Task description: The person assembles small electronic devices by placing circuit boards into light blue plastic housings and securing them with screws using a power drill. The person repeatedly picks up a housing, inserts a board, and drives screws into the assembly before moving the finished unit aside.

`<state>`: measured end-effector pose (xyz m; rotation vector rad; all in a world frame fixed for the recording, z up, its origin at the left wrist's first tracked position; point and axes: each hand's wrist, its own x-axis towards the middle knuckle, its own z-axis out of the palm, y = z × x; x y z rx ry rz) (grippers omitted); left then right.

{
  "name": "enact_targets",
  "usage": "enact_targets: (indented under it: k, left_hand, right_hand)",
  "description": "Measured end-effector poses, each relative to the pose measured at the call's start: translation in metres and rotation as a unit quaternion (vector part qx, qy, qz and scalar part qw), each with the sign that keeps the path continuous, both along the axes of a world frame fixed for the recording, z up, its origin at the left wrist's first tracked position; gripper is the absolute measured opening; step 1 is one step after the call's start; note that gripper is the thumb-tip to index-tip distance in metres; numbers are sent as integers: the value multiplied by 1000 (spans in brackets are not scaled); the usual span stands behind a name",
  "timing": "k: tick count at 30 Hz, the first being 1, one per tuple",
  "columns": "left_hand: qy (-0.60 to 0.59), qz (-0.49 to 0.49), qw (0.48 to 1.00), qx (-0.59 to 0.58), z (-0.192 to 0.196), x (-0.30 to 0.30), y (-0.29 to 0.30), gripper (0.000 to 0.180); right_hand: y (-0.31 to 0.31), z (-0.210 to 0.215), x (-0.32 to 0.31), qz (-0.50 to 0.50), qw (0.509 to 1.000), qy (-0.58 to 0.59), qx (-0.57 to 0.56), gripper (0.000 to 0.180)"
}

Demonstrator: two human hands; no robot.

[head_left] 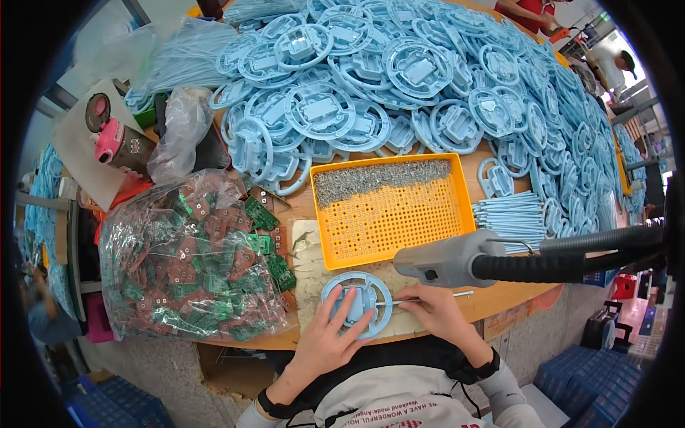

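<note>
Left hand (325,347) spread palm-down on blue ring (387,303), right hand (437,312) pinching thin rod (461,294)

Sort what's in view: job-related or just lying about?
Job-related, apparently: light-blue ring frame, held rod; likely also piled frames, stacked rods, perforated yellow tray, small metal pieces, circuit boards.
Lying about, probably: pink-lidded bottle, crumpled clear bag.

Readable print: the light shirt (389,381), bottom centre of frame. Rows of Latin lettering, upside down as seen here, bigger red print under them cut by the lower edge. Brownish panel (505,321) under the table edge, lower right: red marks, not legible. Dark pink-topped bottle (132,148), upper left: pale label, too small.
</note>
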<state>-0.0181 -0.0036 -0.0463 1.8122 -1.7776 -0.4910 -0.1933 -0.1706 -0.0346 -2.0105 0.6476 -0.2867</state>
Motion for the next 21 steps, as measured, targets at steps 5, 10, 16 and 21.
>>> enact_targets:
  k: [5, 10, 16, 21]
  left_hand:
    - [4, 1, 1000, -7, 0, -1, -2, 50]
    - [3, 8, 1000, -4, 0, 0, 0, 49]
    - [0, 7, 1000, -4, 1, -1, -3, 49]
    - [4, 12, 1000, -12, 0, -1, -3, 48]
  right_hand:
    - [6, -7, -1, 8, 991, 26, -135, 25]
    - [-1, 4, 10, 88, 971, -7, -223, 43]
    - [-3, -5, 5, 116, 969, -14, -218, 51]
    - [-1, 2, 8, 117, 972, 7, -202, 52]
